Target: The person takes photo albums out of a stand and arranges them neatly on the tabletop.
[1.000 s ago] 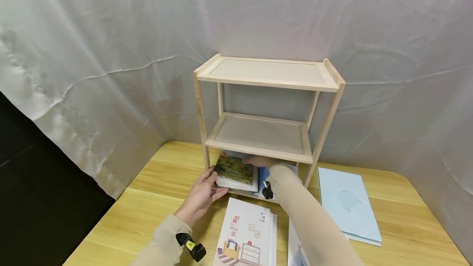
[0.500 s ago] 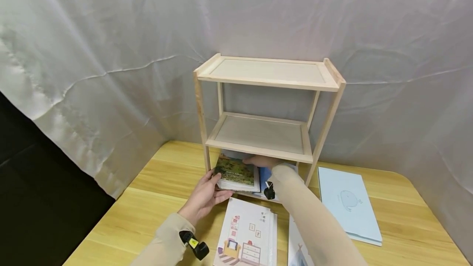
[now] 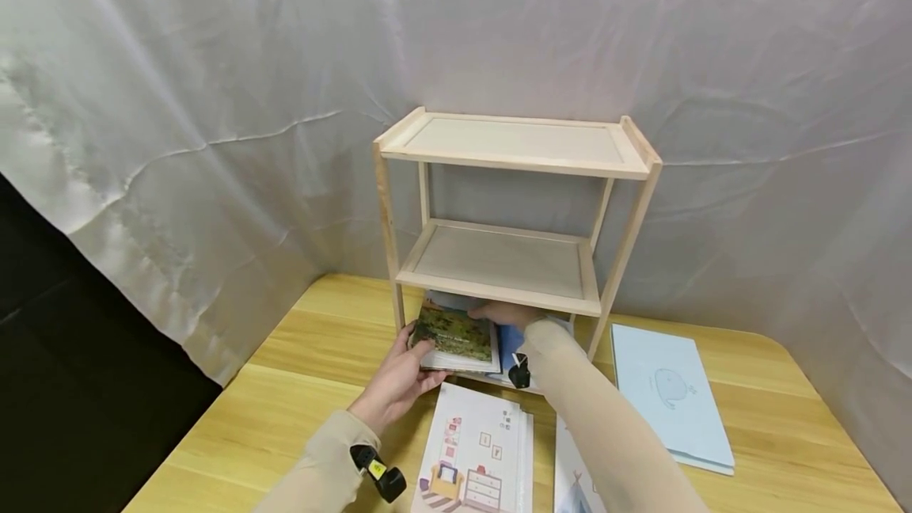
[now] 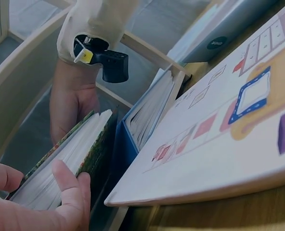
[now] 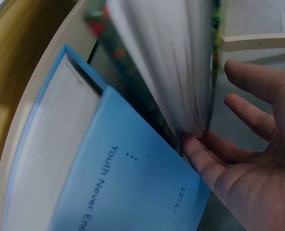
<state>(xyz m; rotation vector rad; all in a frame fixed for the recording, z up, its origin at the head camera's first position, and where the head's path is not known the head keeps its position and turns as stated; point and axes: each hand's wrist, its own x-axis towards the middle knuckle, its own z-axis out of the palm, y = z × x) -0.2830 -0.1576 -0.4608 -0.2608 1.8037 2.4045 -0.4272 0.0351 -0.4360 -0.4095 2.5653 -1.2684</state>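
at the bottom of the wooden rack [image 3: 499,293], found a green-patterned book [image 3: 456,336] beside a blue book [image 5: 133,163]; pinched at one edge by the left hand [image 3: 397,382], at a corner by the partly spread right hand [image 3: 507,312]. apparently being positioned; calls for squaring before release.

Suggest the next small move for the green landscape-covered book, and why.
Probably turn the green landscape-covered book slightly to square it with the blue hardcover book. The right wrist view shows them at an angle to each other; the left hand grips its left side and the right hand a far corner, so both could guide it.
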